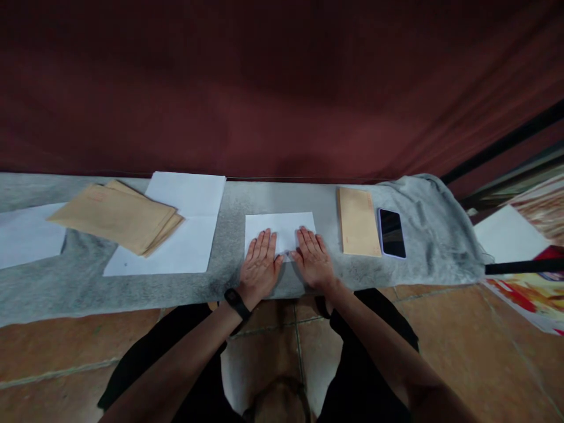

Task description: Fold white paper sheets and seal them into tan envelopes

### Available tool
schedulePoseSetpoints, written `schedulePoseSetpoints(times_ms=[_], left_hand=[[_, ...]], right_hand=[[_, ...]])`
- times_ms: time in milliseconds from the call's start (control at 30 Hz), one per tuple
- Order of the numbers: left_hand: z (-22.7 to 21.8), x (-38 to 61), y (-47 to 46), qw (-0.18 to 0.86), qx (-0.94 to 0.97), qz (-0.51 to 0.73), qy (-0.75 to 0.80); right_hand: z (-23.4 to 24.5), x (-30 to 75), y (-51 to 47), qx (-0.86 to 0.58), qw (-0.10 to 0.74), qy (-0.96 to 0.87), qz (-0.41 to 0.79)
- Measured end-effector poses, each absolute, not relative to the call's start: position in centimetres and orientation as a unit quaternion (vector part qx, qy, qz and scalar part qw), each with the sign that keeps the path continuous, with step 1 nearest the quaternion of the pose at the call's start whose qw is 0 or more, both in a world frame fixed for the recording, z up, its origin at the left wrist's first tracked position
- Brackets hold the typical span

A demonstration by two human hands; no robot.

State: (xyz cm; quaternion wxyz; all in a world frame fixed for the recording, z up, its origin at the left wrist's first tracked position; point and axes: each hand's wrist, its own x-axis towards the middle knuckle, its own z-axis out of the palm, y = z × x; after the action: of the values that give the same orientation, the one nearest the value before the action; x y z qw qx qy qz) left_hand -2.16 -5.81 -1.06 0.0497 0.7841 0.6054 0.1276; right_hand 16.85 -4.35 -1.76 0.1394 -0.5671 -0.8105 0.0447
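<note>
A white sheet of paper [282,222], looking folded, lies on the grey cloth in front of me. Flat on its left part rests my left hand [261,261], fingers stretched out and pointing away from me. My right hand [315,258] presses flat on the right part in the same way. The thumbs come close together near the paper's front edge. Beneath the palms the paper is hidden. To the right of it lie a brown envelope stack [359,223] and a smartphone [392,234] with a pale purple case.
Several brown envelopes [118,214] overlap large white sheets [194,241] on the left. Another white sheet [26,238] lies farther left. The narrow surface has a grey cloth [308,194], bunched at its right end. A dark red curtain [282,117] hangs behind.
</note>
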Motion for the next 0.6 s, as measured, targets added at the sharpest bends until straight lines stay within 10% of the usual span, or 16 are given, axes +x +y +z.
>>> schedulePoseSetpoints(times_ms=[600], left_hand=[[-1.1,-4.9,-5.9,0.045,0.743,0.155,0.650]], right_hand=[[-2.4,19.5,-3.9,-0.602,0.134,-0.787,0.025]])
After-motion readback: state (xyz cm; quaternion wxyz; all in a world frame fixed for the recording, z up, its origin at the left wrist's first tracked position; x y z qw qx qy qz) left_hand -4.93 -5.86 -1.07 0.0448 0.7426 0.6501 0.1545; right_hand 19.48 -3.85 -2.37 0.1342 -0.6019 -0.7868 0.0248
